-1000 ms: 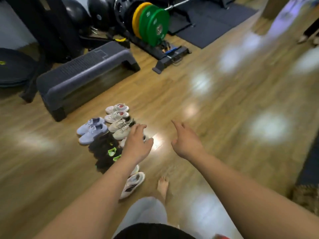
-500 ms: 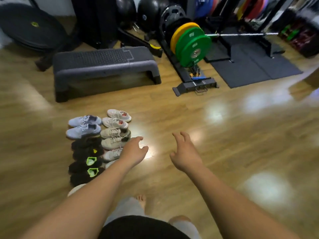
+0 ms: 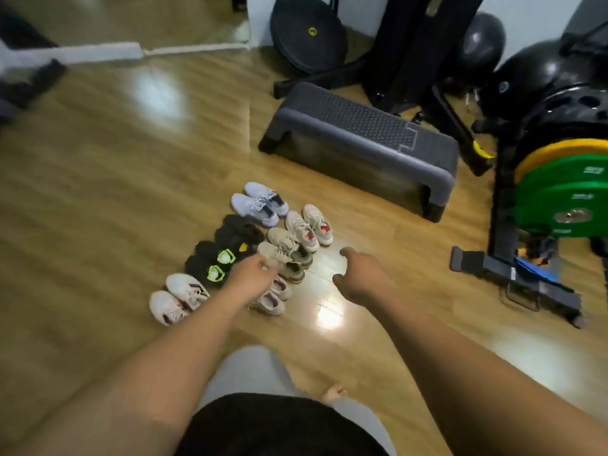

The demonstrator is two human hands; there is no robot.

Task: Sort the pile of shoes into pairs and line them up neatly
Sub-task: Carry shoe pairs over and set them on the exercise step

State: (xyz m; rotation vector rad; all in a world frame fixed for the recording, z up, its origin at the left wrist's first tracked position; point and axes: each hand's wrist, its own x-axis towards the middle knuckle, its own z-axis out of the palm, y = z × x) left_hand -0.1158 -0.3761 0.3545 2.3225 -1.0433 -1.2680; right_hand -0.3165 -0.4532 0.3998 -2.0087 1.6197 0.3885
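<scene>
Near shoes (image 3: pixel 243 235), left hand (image 3: pixel 250 275), right hand (image 3: pixel 359 275) slack

Light: room is showing moderately bright | Glare: light is bouncing off the wood floor (image 3: pixel 329 319) in white patches | Blur: motion is smearing the far left | Edges: wide-angle is bending lines

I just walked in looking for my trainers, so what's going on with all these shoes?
A person is sorting shoes on the wooden floor. They already lie paired in two rows: pale lilac sneakers, black shoes with neon-green tabs and white sneakers in one, mostly beige sneakers in the other. The left hand and right hand hang over the rows, holding nothing.
</scene>
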